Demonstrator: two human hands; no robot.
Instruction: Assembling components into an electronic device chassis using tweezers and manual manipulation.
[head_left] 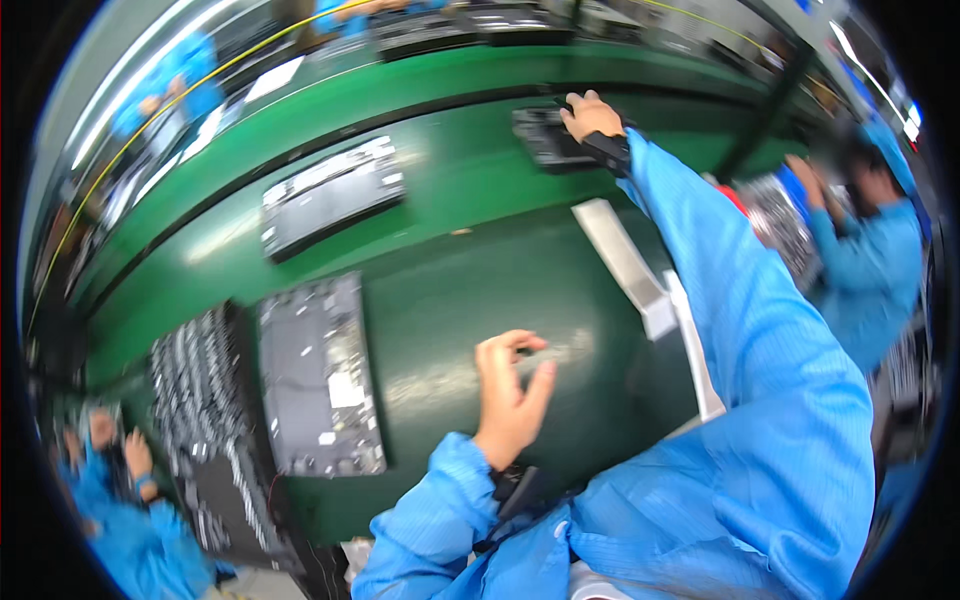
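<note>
My right hand point(590, 116) reaches far across the bench, its fingers closed at the right edge of a flat dark electronics panel point(548, 140). The sleeve and a black wristband hide part of that panel. Above the near green bench top, my left hand point(512, 395) is held with its thumb and curved fingers apart and nothing between them. To the left of it lies a dark panel point(300, 370) with small parts along its edge and a white label. Another such panel point(335, 195) rests farther back on the green surface.
A tall stack of dark panels point(215, 420) stands at the left. Pale strips point(620, 255) lie near my right arm. A co-worker point(870, 240) is at the right beside shiny wrapped things, another person point(140, 510) at the lower left. A green conveyor point(450, 150) runs along the back.
</note>
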